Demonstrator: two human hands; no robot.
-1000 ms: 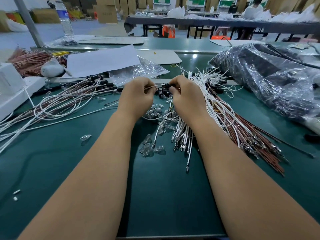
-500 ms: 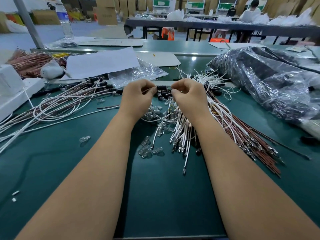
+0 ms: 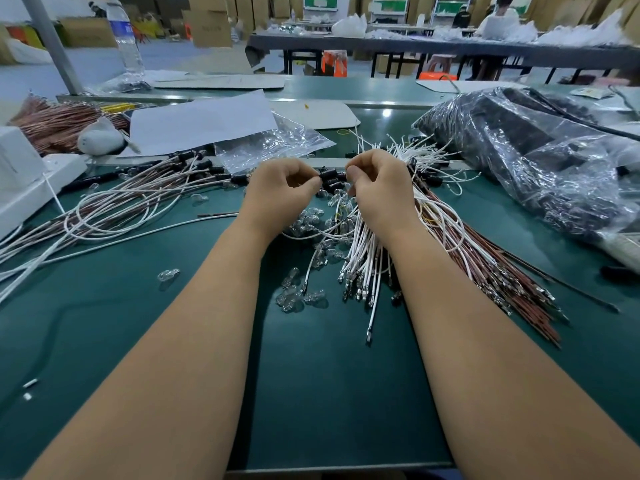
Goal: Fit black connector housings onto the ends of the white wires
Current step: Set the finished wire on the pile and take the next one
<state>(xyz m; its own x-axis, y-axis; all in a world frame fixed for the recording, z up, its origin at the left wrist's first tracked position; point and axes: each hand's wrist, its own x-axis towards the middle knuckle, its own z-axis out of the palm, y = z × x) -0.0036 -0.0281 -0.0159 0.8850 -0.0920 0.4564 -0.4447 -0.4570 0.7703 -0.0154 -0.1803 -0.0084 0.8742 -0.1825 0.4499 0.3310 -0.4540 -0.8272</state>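
left hand: the left hand (image 3: 277,192) is raised just over the green table (image 3: 329,393), fingers curled in, thumb and fingertips pinching the left end of a black connector housing (image 3: 328,174).
right hand: the right hand (image 3: 379,188) faces it, fingers curled too, tips closed at the right end of the same housing; whether they grip the housing or a wire going into it cannot be told.
connector housing: it sits crosswise in the narrow gap between both sets of fingertips, above the table, touching the left thumb.
loose housings: more black housings (image 3: 332,184) lie just under the held one.
white wires: a bundle of white wires (image 3: 363,258) lies under the right wrist, metal terminals pointing toward the person; one thin white wire loops from beneath the left hand.
clear bulbs: small clear bulbs (image 3: 304,220) are scattered below and between the hands.
finished leads: wires with black ends (image 3: 145,202) fan out well left of the left hand.
plastic bag: a bag of dark parts (image 3: 536,161) lies far right.
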